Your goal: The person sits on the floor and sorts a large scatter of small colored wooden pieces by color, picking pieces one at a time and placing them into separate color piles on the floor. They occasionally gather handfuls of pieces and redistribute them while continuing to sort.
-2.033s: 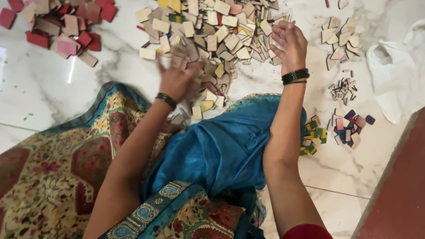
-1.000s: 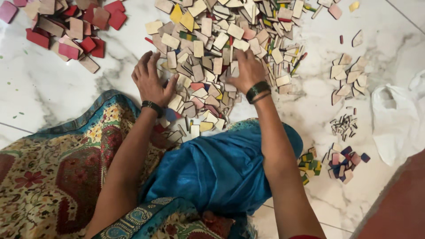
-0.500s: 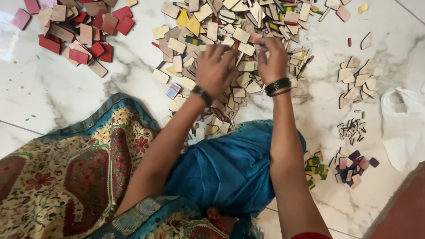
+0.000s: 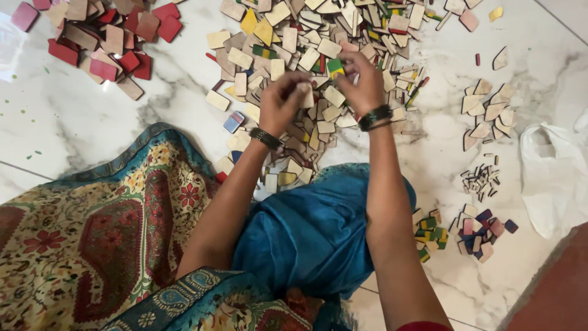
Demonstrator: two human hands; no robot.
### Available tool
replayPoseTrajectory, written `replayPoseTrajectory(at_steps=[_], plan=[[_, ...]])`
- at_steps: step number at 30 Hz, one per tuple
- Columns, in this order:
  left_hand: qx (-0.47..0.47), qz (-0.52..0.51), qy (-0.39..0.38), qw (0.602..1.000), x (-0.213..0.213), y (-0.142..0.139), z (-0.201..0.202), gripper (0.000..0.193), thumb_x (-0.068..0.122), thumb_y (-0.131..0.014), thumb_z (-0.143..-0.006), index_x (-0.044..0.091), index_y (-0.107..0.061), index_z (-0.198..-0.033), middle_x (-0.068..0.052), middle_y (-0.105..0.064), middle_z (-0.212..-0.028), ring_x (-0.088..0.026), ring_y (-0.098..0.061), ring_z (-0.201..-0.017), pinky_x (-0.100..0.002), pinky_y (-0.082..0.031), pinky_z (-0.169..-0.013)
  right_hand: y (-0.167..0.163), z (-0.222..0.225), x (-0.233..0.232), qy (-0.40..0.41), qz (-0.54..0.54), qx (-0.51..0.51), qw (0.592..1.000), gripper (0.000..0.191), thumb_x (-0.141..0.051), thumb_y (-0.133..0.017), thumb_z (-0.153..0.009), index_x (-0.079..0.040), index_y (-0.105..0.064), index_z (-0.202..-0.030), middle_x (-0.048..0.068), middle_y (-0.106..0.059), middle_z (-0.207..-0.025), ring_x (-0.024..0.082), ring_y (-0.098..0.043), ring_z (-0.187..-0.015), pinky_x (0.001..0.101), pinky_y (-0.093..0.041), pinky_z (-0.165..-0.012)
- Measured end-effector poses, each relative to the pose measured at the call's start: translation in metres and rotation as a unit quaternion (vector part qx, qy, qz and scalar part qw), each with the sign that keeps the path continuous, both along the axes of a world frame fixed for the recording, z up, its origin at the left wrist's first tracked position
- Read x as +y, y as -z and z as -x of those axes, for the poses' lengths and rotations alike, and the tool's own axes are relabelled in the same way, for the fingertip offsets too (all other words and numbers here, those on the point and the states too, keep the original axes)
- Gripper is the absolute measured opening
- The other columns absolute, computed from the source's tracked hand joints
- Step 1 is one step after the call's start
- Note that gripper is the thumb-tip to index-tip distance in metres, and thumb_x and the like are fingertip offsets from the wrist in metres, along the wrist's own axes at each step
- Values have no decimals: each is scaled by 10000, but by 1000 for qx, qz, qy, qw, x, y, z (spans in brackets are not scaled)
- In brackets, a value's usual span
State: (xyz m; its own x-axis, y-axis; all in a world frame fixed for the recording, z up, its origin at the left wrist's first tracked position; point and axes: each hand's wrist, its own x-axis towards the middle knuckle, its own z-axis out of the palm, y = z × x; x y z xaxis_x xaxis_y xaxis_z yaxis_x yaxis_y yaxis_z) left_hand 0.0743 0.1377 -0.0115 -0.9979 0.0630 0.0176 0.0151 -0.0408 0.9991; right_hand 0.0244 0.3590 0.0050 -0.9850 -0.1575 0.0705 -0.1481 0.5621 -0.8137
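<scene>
A small pale wooden tile (image 4: 304, 93) sits pinched in the fingertips of the left hand (image 4: 283, 101), raised just above the big heap of wooden tiles (image 4: 306, 55) spread over the white marble floor (image 4: 92, 132). The right hand (image 4: 362, 83) hovers close beside it over the same heap, fingers curled together at a green-and-yellow tile (image 4: 335, 66); whether it truly grips that piece cannot be told. Both wrists carry dark bangles. The heap is mostly plain tan rectangles with a few yellow, green and red ones mixed in, and a small blue tile (image 4: 233, 121) lies at its left edge. Well apart at the upper left lies a pile of red and pink tiles (image 4: 101, 37). To the right are a loose group of pale cut shapes (image 4: 487, 113), a scatter of tiny sticks (image 4: 481, 181), and two small clusters of coloured pieces (image 4: 481, 230) near a white plastic bag (image 4: 554, 178). Blue cloth (image 4: 312, 233) and a patterned fabric (image 4: 92, 233) cover the person's lap.
</scene>
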Motion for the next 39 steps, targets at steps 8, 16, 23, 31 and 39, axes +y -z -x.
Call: replayPoseTrajectory(at_steps=[8, 16, 23, 31, 39], plan=[[-125, -640, 121, 748, 12, 4, 26, 811, 707, -417, -1070, -16, -498, -1428, -93, -596, -1010, -339, -660, -1195, -435, -524, -1081, -14, 1, -1, -58, 625, -228, 744, 344, -154, -496, -1080, -72, -534, -1412, 134, -639, -1270, 292, -655, -1206, 426, -551, -989], [-171, -575, 49, 798, 6, -19, 19, 960, 774, -361, -957, 91, -311, -1630, -197, -451, -1594, -287, -511, -1426, -463, -414, -1184, -25, 1, -7, -33, 633, -240, 736, 398, -173, -495, -1035, -95, -474, -1425, 194, -556, -1464, 326, -575, -1366, 545, -516, -1125], [-222, -486, 78, 842, -5, -34, 14, 951, 778, -358, -926, 125, -279, -1612, -212, -488, -1540, -339, -539, -1357, -538, -458, -1110, -33, -1, -8, -75, 573, -266, 771, 446, -211, -465, -1048, -78, -481, -1474, 212, -692, -1280, 314, -684, -1208, 472, -528, -1131], [-198, -456, 13, 867, -26, -19, 13, 801, 715, -372, -985, 103, -427, -1499, -191, -605, -1420, -291, -680, -1132, -416, -531, -978, -17, 6, 2, -11, 527, -228, 819, 410, -297, -485, -1116, -54, -535, -1442, 163, -742, -1195, 288, -724, -1121, 433, -607, -942], [-74, 90, -73, 990, -17, -7, 10, 269, 244, -680, -969, 135, -671, -1215, -109, -720, -1135, -241, -695, -872, -380, -549, -743, 26, 16, -23, 18, -105, 155, 982, 687, 80, -667, -836, -41, -487, -1488, 181, -669, -1307, 356, -584, -1164, 319, -624, -830]])
